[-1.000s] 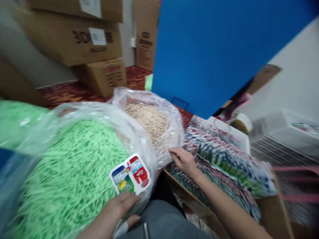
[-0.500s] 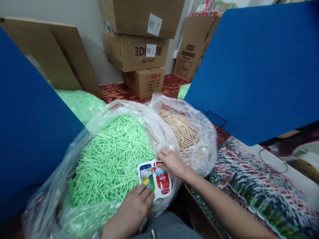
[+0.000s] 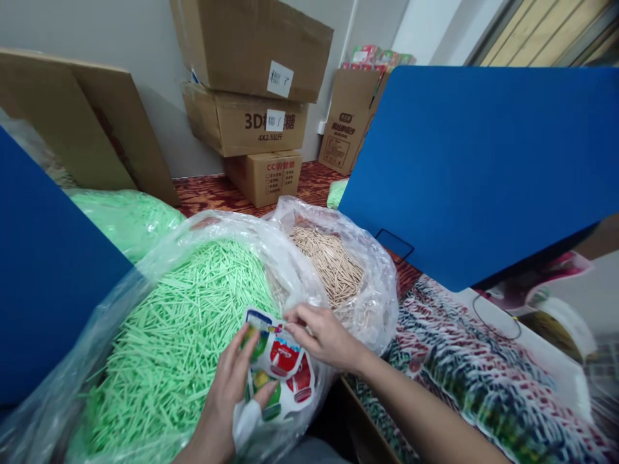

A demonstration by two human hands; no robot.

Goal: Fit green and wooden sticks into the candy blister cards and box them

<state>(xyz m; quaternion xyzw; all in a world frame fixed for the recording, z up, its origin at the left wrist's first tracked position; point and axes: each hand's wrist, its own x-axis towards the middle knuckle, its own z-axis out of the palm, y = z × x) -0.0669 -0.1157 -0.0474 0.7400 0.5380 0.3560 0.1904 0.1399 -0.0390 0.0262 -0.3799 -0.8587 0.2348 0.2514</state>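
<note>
Two overlapping printed cards (image 3: 285,357), white with red cola and green drink-bottle pictures, are held over the near rim of a clear plastic bag. My left hand (image 3: 231,380) grips them from the left, its fingers along the edge and its thumb across the lower card. Something white (image 3: 246,422) shows at the base of that thumb; I cannot tell what it is. At the upper right edge my right hand (image 3: 322,335) pinches a card between thumb and fingers. Thin green paper sticks (image 3: 178,335) fill the bag beneath and beside my left hand.
A second clear bag (image 3: 380,290) holds tan sticks (image 3: 331,264). Blue panels (image 3: 478,167) stand on both sides. Stacked cardboard boxes (image 3: 261,122) rise behind, near a green-filled bag (image 3: 128,216). A patterned cloth (image 3: 474,380) lies at right.
My left hand has come up and round the cards' left side. What looked like one flat card now shows as two overlapping, tilted cards. The camera view has shifted.
</note>
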